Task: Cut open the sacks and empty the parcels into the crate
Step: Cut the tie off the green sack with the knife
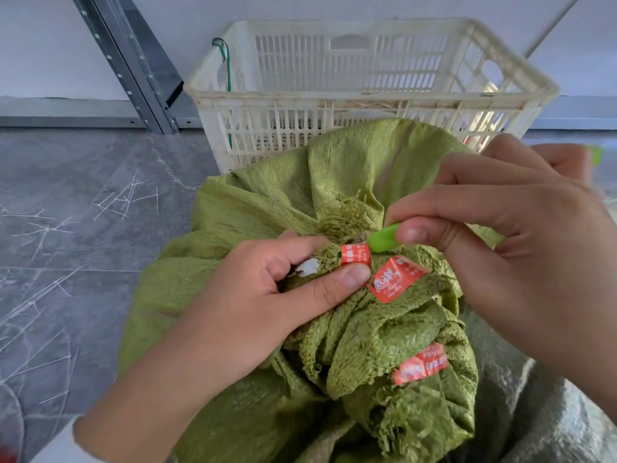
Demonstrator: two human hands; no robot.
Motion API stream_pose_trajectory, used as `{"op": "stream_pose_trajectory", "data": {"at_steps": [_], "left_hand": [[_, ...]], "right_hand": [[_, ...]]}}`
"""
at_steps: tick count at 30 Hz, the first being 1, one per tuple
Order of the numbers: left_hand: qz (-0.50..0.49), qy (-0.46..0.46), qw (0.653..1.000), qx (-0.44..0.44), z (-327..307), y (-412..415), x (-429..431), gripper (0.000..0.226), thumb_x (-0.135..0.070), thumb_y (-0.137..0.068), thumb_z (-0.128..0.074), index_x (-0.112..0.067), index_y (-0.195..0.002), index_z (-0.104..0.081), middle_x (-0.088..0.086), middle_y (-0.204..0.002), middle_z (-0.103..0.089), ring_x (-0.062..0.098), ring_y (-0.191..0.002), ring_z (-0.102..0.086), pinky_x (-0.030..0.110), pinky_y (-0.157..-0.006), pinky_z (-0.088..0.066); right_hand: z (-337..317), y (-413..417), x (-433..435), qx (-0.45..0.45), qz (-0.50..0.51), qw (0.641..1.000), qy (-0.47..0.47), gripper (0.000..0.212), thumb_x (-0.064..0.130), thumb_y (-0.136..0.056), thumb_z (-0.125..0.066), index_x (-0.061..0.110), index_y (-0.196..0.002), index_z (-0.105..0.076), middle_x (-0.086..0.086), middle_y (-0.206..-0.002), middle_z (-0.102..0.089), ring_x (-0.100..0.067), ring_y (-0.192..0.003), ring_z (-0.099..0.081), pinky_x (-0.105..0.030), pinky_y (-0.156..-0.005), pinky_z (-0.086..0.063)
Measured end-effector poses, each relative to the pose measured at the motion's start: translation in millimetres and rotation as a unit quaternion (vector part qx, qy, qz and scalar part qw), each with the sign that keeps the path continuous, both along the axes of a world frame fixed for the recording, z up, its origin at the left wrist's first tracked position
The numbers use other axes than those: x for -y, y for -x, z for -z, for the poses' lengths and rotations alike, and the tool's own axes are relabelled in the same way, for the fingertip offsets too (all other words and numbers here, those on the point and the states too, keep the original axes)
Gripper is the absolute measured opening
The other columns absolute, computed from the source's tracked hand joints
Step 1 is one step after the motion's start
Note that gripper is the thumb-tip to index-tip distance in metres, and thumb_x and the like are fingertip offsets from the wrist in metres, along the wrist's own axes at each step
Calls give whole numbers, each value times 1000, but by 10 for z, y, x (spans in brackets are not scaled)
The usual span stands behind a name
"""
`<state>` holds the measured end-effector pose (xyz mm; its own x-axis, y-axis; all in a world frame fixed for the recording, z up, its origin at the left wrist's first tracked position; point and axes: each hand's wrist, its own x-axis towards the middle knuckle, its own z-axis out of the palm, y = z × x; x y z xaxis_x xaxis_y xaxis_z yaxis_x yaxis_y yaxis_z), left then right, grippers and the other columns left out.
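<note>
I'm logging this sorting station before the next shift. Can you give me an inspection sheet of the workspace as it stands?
Surface: grey floor, scratched with pale marks.
Job's things: green woven sack, neck bunched and bound with orange tape; white slatted crate behind it; its contents hard to make out.
Clutter: grey sack at lower right.
Grips: left hand pinches the taped neck; right hand holds a small green cutter at the tape.
Cables: nothing seen.
Surroundings: pale wall, metal shelf upright behind.

I read this as a storeroom or warehouse corner — perforated metal shelving upright (128,66), scuffed grey floor (66,228), plain wall (40,45), slatted plastic crate (367,95).
</note>
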<state>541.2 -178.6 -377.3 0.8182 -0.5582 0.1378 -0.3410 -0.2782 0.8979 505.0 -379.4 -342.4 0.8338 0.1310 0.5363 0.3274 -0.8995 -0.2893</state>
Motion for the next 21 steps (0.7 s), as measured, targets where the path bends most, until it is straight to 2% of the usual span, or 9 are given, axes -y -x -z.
{"op": "stream_pose_trajectory", "data": {"at_steps": [3, 6, 10, 15, 16, 18, 19, 21], "left_hand": [[30, 20, 998, -54, 6, -28, -14, 19, -48, -84, -63, -38, -97, -73, -16, -92, -74, -4, -85, -68, 3, -71, -44], [55, 11, 994, -90, 30, -59, -19, 23, -46, -85, -64, -34, -103, -72, -15, -97, -74, 2, -91, -69, 12, -79, -49], [70, 5, 991, -115, 51, -87, -44, 27, -49, -83, -65, -35, -105, -71, -16, -100, -74, 2, -95, -69, 16, -82, -50], [62, 1, 988, -138, 101, -138, -51, 33, -54, -77, -70, -34, -102, -73, -12, -97, -75, 7, -91, -71, 35, -84, -52], [60, -6, 988, -145, 128, -138, -52, 32, -55, -75, -70, -34, -99, -73, -14, -94, -75, 7, -87, -71, 31, -81, -54], [50, -67, 988, -133, 215, -117, -37, 29, -60, -69, -69, -39, -88, -73, -26, -84, -70, -1, -77, -66, 12, -67, -51], [41, -100, 987, -122, 259, -96, -36, 25, -61, -67, -68, -41, -82, -73, -31, -81, -68, -5, -77, -64, 8, -65, -48], [12, -79, 990, -116, 311, -82, -41, 16, -57, -72, -69, -44, -81, -73, -28, -82, -70, -12, -78, -63, 5, -69, -47]], "right_hand": [[41, 12, -19, -5, 4, 999, -42, 15, 31, -89, -61, 32, -82, -74, 12, -71, -56, -15, -76, -45, -26, -87, -22], [67, 9, -26, 4, 13, 999, -37, 16, 29, -89, -62, 31, -82, -75, 14, -72, -56, -14, -76, -44, -22, -89, -20], [73, 23, -33, 19, 12, 999, -33, 15, 26, -89, -64, 30, -81, -76, 11, -71, -57, -16, -75, -45, -23, -90, -21], [78, 25, -12, 29, 1, 999, -26, 15, 28, -90, -64, 30, -81, -76, 12, -71, -58, -16, -75, -44, -26, -88, -21], [82, 29, -6, 34, 3, 999, -33, 15, 27, -90, -63, 31, -81, -75, 14, -72, -58, -16, -75, -44, -27, -87, -22], [48, 23, 34, 34, -3, 995, -92, 17, 25, -92, -60, 35, -85, -72, 21, -78, -59, -13, -77, -46, -28, -84, -29], [12, -7, 64, 35, -10, 991, -132, 16, 27, -92, -59, 37, -89, -70, 22, -80, -60, -10, -78, -49, -30, -80, -33], [-55, -73, 95, 48, -2, 984, -172, 13, 35, -90, -59, 37, -94, -71, 24, -82, -61, 1, -80, -50, -31, -78, -38]]}}
